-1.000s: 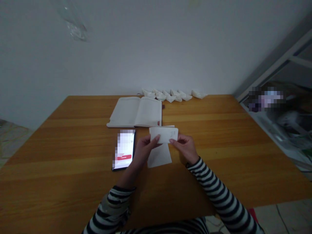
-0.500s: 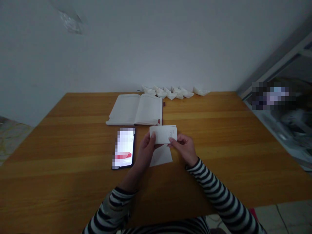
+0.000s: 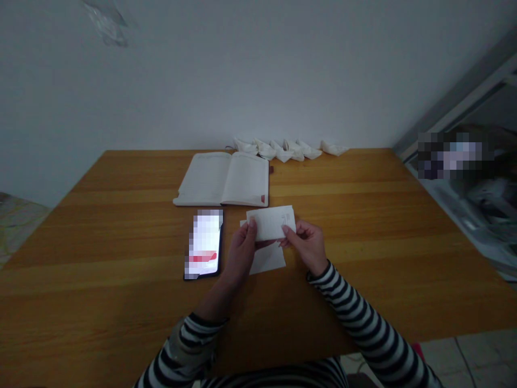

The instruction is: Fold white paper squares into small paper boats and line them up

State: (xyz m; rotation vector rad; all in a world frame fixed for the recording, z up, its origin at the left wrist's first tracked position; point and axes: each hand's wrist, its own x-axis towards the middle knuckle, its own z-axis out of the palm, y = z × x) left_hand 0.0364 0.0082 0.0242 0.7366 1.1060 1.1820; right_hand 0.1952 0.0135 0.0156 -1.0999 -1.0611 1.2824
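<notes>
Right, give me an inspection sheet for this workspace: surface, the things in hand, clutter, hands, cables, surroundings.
Surface: wooden table, orange-brown.
Job's things: folded paper, held up over the table; white sheet shows below it, joined or separate cannot be told.
Clutter: open notebook; lit phone, screen blurred; row of paper boats along the far edge.
Hands: left hand and right hand both pinch the folded paper; striped sleeves.
Cables: possible thin cable on the floor, lower right; cannot tell.
Surroundings: white wall; tiled floor; pale frame at right.
</notes>
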